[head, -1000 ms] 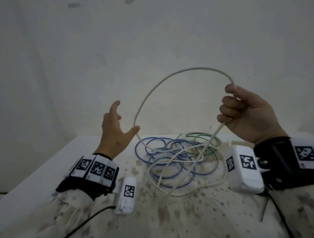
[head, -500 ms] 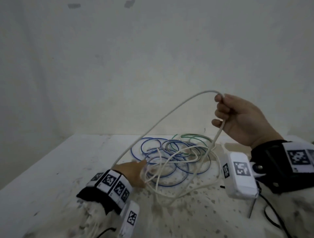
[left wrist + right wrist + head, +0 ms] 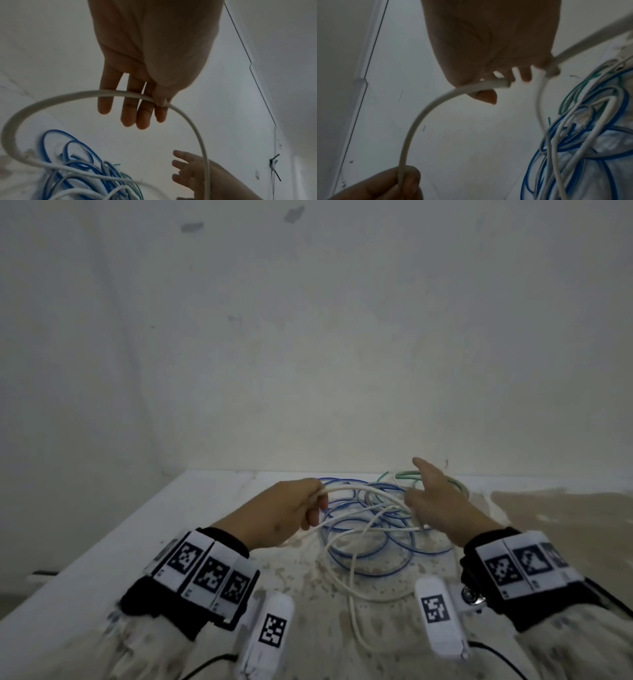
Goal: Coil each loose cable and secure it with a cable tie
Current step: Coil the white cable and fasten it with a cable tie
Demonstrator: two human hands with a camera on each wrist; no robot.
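Observation:
A white cable lies tangled with a blue cable and a green cable on the white table. My left hand is low over the heap's left side. In the left wrist view its thumb pinches the white cable against the index finger. My right hand is over the heap's right side with the index finger pointing away. In the right wrist view the white cable runs from the left hand under the right thumb. No cable tie shows.
A plain wall rises right behind the table's far edge. The tabletop is stained, with a large brown patch at the right. Black wrist-camera leads trail at the near edge.
Both hands came down from in front of the wall to the heap. The tall white loop has collapsed to a short arc between them. My left hand took hold of the white cable.

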